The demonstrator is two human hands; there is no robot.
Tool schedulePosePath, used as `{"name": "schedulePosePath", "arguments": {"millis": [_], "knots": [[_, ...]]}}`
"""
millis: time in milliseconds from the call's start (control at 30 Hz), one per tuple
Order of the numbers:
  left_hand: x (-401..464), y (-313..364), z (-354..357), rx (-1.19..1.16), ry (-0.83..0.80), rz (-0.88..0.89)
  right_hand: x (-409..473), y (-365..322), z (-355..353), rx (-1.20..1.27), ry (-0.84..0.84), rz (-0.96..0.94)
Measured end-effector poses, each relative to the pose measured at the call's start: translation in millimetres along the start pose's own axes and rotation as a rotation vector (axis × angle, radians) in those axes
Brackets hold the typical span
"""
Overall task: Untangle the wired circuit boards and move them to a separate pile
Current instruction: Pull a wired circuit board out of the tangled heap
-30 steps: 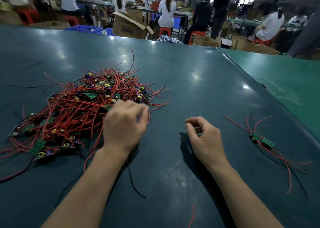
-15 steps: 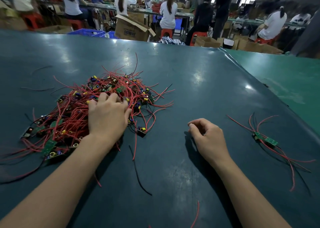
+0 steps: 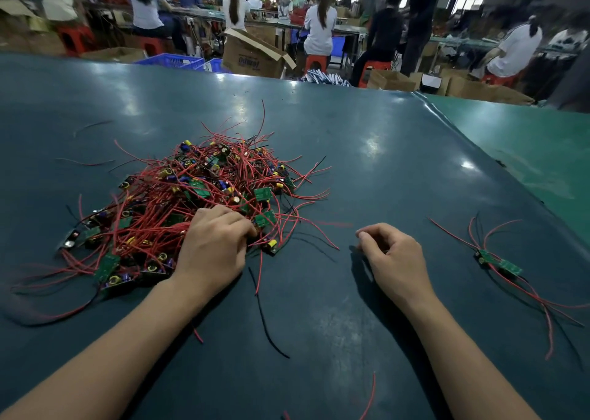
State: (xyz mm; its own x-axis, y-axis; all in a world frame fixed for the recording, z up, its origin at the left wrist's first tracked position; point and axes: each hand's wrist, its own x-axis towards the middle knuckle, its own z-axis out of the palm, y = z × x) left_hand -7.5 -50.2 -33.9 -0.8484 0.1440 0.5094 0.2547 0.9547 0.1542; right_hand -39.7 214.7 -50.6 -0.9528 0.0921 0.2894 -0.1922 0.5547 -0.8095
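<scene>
cardboard box [image 3: 252, 56] (open), blue crate [image 3: 170, 60], red stools [image 3: 314, 62]

Tangled pile [image 3: 198, 202] left on table [image 3: 399, 170], separated boards [image 3: 499, 261] right.
</scene>
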Motion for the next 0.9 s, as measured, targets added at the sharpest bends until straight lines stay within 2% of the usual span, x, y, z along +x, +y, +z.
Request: {"name": "schedulePosePath", "arguments": {"millis": [133,233,333,600,667,767,833,900], "knots": [[22,16,-13,0.149,-0.220,-0.159,0,1,0,0.009,0.002,0.017],[36,26,-17,0.250,-0.180,-0.193,1,1,1,0.014,-0.009,0.027],[40,36,-12,0.372,-0.265,-0.191,1,0,1,0.012,-0.015,0.023],[39,42,-10,0.286,-0.277,-0.328,0,0,0,0.011,-0.019,0.006],[41,45,-15,0.255,-0.190,-0.334,0,0,0,0.022,-0.025,0.013],[42,53,-22,0.161,0.108,-0.311,-2,-4,-1,0.079,-0.009,0.005],[46,60,-24,0.041,0.306,-0.229,-3,-7,-2,0.146,-0.008,-0.022],[48,71,-22,-0.055,0.439,-0.088,-6,-14,-1,0.362,-0.097,-0.011]]}}
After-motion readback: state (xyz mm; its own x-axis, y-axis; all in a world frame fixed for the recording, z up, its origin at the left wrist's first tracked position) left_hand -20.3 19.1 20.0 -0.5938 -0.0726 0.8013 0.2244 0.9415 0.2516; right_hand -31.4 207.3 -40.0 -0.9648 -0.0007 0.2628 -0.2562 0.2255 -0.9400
